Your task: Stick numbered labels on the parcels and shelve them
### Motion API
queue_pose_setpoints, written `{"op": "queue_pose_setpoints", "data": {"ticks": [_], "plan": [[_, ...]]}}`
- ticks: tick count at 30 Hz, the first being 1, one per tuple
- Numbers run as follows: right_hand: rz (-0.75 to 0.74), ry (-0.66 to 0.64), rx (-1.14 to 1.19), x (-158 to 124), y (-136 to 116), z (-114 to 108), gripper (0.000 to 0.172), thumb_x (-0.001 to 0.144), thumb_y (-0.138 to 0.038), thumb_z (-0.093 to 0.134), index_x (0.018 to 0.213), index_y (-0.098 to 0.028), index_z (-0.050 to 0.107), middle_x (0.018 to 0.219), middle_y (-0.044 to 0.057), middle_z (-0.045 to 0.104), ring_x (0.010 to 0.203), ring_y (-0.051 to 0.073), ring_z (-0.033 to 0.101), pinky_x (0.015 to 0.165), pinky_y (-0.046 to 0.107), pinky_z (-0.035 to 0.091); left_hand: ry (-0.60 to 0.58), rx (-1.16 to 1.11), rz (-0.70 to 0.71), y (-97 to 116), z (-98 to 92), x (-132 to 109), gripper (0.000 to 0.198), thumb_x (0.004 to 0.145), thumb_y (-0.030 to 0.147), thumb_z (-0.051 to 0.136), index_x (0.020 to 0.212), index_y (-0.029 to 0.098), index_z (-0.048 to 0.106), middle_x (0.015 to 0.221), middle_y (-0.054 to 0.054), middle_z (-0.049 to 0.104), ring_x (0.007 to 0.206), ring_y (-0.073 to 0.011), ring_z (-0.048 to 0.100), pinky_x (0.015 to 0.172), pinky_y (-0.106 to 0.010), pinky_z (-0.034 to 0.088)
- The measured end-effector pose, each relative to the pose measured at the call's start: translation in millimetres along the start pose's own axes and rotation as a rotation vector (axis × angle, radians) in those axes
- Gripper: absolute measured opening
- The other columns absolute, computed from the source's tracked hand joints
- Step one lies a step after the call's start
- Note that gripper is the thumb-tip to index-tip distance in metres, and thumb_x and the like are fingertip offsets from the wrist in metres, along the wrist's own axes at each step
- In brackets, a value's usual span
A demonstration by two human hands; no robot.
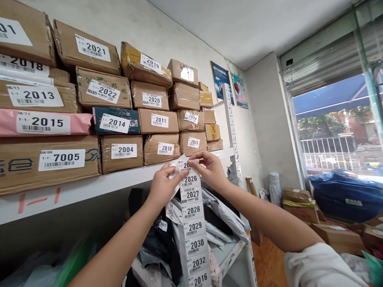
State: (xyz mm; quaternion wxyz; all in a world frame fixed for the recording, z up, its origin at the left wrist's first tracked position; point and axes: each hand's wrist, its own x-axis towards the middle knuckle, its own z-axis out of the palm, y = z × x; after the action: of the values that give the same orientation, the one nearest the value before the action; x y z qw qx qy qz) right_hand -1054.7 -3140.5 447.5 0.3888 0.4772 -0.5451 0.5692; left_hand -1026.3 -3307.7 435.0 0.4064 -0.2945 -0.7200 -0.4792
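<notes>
A long strip of printed number labels [194, 228] hangs down in front of the shelf, its visible numbers running from 2026 down to 2016. Near the strip's top, my left hand [166, 181] pinches its left side between thumb and fingers. My right hand [211, 169] has thumb and forefinger closed on the top label, partly covering its number. Just behind both hands runs the white shelf edge [119, 178]. Closest above them are the taped cartons labelled 2010 [152, 139] and 2023 [185, 137].
Several rows of labelled cartons fill the upper shelf, including one marked 7005 [18, 147]. Plastic-wrapped parcels [223, 211] lie on the lower shelf. A perforated white post [229, 115] stands at the shelf's right end. Boxes [299, 211] and a big blue bag [344, 191] sit on the floor right.
</notes>
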Motion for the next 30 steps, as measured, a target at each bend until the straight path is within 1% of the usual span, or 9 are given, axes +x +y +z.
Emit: {"op": "queue_pose_setpoints", "data": {"ticks": [6, 9, 11, 14, 17, 19, 22, 24, 30], "plan": [[-0.253, -0.019, -0.161, 29.5, -8.1, 2.6, 0.008, 0.083, -0.029, 0.070, 0.080, -0.022, 0.067, 0.080, 0.001, 0.066, 0.074, 0.015, 0.060, 0.067, 0.031, 0.050, -0.020, 0.032, -0.043, 1.7, -0.5, -1.4, 0.037, 0.080, 0.049, 0.065, 0.059, 0.017, 0.064, 0.083, -0.005, 0.063, 0.081, -0.0203, 0.060, 0.073, -0.028, 0.045], [-0.327, 0.138, -0.198, 92.6, -9.1, -7.4, 0.014, 0.089, -0.036, 0.063, 0.089, -0.021, 0.065, 0.085, 0.003, 0.065, 0.076, 0.015, 0.060, 0.067, 0.030, 0.051, -0.080, 0.100, -0.036, -0.9, -2.4, -7.7, 0.036, 0.078, 0.043, 0.066, 0.054, 0.017, 0.064, 0.096, -0.007, 0.063, 0.090, -0.0230, 0.061, 0.077, -0.028, 0.045], [-0.359, 0.279, -0.251, 152.2, -3.4, -19.5, 0.019, 0.093, -0.037, 0.055, 0.098, -0.020, 0.062, 0.090, 0.005, 0.063, 0.080, 0.016, 0.060, 0.069, 0.031, 0.051, -0.101, 0.149, -0.016, -2.3, -4.6, -14.9, 0.039, 0.079, 0.041, 0.065, 0.049, 0.017, 0.060, 0.090, -0.006, 0.060, 0.082, -0.0210, 0.060, 0.071, -0.027, 0.045], [-0.319, 0.282, -0.379, 235.2, 13.5, -35.6, 0.017, 0.095, -0.031, 0.051, 0.101, -0.018, 0.061, 0.083, 0.004, 0.060, 0.078, 0.016, 0.059, 0.071, 0.033, 0.051, -0.127, 0.191, 0.018, -1.0, -11.2, -27.8, 0.043, 0.081, 0.040, 0.064, 0.046, 0.017, 0.054, 0.076, -0.003, 0.051, 0.067, -0.0166, 0.054, 0.061, -0.025, 0.041], [-0.273, 0.309, -0.531, 276.3, 29.7, -41.0, 0.007, 0.090, -0.021, 0.056, 0.092, -0.018, 0.062, 0.077, 0.003, 0.057, 0.077, 0.017, 0.057, 0.079, 0.039, 0.050, -0.130, 0.245, 0.018, 3.6, -21.6, -40.0, 0.044, 0.081, 0.041, 0.063, 0.046, 0.017, 0.051, 0.070, -0.002, 0.045, 0.063, -0.0152, 0.051, 0.057, -0.025, 0.038], [-0.303, 0.343, -0.597, 280.0, 34.3, -40.1, 0.008, 0.084, -0.016, 0.062, 0.092, -0.017, 0.062, 0.084, 0.005, 0.055, 0.082, 0.019, 0.057, 0.083, 0.041, 0.049, -0.128, 0.284, 0.011, 6.8, -29.1, -46.8, 0.046, 0.082, 0.042, 0.062, 0.045, 0.017, 0.049, 0.068, -0.001, 0.043, 0.061, -0.0145, 0.049, 0.055, -0.024, 0.036], [-0.355, 0.485, -0.644, 270.7, 32.2, -37.9, 0.038, 0.078, -0.017, 0.070, 0.113, -0.019, 0.056, 0.107, 0.011, 0.049, 0.094, 0.026, 0.056, 0.084, 0.046, 0.048, -0.135, 0.322, 0.026, 9.9, -38.4, -54.7, 0.047, 0.082, 0.042, 0.061, 0.045, 0.017, 0.049, 0.066, 0.000, 0.041, 0.059, -0.0136, 0.047, 0.053, -0.024, 0.035], [-0.403, 0.502, -0.670, 264.1, 28.3, -38.0, 0.047, 0.078, -0.019, 0.070, 0.121, -0.021, 0.051, 0.116, 0.013, 0.045, 0.102, 0.030, 0.052, 0.085, 0.049, 0.047, -0.135, 0.327, 0.038, 10.9, -42.5, -58.4, 0.046, 0.083, 0.042, 0.061, 0.045, 0.017, 0.050, 0.067, -0.001, 0.042, 0.060, -0.0136, 0.048, 0.054, -0.024, 0.036], [-0.532, 0.094, -0.703, 236.7, 26.0, -44.3, 0.013, 0.085, -0.017, 0.061, 0.098, -0.020, 0.061, 0.105, 0.008, 0.054, 0.100, 0.022, 0.053, 0.091, 0.038, 0.045, -0.135, 0.340, 0.055, 13.0, -46.8, -67.2, 0.044, 0.084, 0.041, 0.060, 0.048, 0.018, 0.053, 0.069, -0.001, 0.045, 0.064, -0.0147, 0.051, 0.057, -0.024, 0.038]]}}
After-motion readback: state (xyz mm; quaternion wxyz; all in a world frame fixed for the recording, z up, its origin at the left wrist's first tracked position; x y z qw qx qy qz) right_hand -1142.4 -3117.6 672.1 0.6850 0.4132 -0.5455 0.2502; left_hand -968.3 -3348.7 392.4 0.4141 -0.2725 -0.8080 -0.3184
